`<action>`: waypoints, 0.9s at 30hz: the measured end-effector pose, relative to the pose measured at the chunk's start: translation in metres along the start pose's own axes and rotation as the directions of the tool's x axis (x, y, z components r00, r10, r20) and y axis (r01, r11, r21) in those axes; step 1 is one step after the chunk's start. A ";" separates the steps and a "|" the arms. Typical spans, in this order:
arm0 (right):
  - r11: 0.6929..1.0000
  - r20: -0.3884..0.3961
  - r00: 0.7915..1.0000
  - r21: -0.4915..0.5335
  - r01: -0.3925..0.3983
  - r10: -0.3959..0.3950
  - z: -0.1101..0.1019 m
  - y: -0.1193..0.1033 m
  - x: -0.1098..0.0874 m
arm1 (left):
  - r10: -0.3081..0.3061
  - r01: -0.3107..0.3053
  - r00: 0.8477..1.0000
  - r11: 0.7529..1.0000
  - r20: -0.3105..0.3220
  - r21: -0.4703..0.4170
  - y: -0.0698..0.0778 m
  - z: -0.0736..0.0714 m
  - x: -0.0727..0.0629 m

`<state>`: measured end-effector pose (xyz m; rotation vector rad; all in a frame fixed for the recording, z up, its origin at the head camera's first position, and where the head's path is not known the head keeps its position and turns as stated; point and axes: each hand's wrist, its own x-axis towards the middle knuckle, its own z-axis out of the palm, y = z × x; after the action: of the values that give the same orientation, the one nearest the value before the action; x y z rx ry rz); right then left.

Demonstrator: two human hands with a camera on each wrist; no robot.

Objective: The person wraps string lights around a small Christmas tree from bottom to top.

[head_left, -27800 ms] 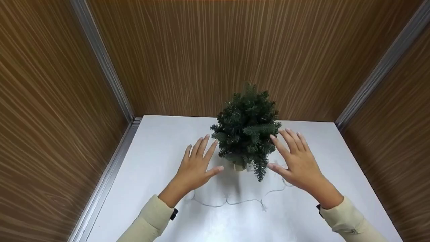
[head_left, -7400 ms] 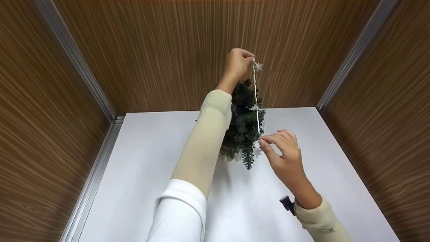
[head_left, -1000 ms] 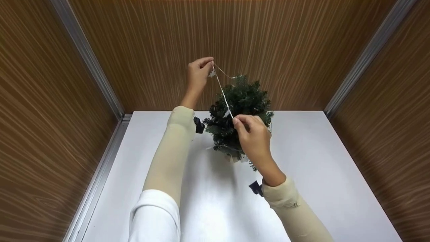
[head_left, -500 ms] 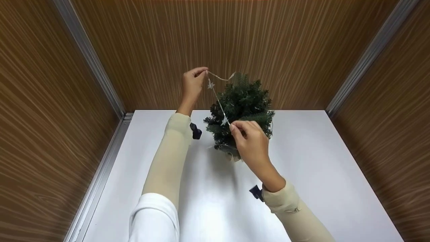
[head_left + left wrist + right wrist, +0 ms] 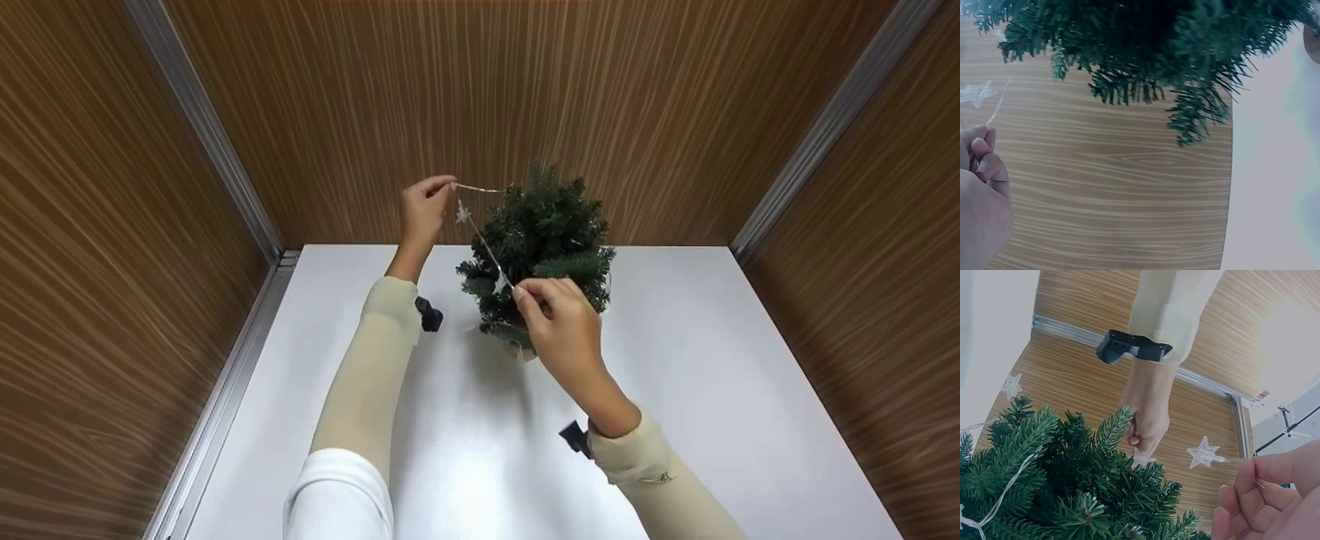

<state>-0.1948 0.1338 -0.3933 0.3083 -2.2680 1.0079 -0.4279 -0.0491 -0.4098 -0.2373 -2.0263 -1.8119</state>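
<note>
A small artificial Christmas tree (image 5: 551, 225) stands toward the back of the white table. My left hand (image 5: 424, 214), at the tree's left, pinches a star string light (image 5: 480, 234) between thumb and fingertips. In front of the tree my right hand (image 5: 564, 319) pinches the same string, which slants between both hands with two clear stars on it. From the left fingertips the wire also runs to the tree's upper left. In the right wrist view, one star (image 5: 1203, 453) hangs close to the right fingertips, and more wire (image 5: 1010, 486) lies over the branches.
Wood-grain panels rise behind the white table (image 5: 675, 375) and on both sides, joined by metal rails (image 5: 225, 150). A dark wrist camera (image 5: 429, 315) sticks out from the left sleeve, another camera (image 5: 576, 439) from the right. The tree's pale base (image 5: 523, 351) shows under its branches.
Over the last second my left hand has come down and slightly left with the string, and my right hand has lowered a little. Earlier the string lay on the table, both hands apart from it.
</note>
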 end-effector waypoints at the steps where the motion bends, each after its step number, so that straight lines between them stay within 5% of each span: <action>1: 1.000 0.003 1.000 0.000 0.000 0.000 0.000 0.000 0.000 | -0.004 0.004 1.000 1.000 0.004 -0.001 -0.002 -0.001 -0.002; 15: 0.999 0.011 1.000 0.041 0.029 -0.029 -0.002 0.004 -0.009 | -0.028 0.027 0.999 0.999 0.039 0.028 -0.024 -0.015 -0.032; 27: 0.994 -0.024 0.999 0.102 0.044 -0.042 -0.017 0.012 -0.017 | 0.045 -0.046 0.998 0.998 0.045 0.031 -0.027 -0.020 -0.057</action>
<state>-0.1789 0.1540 -0.4026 0.3862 -2.1855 1.1020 -0.3828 -0.0647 -0.4560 -0.3138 -2.0612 -1.7600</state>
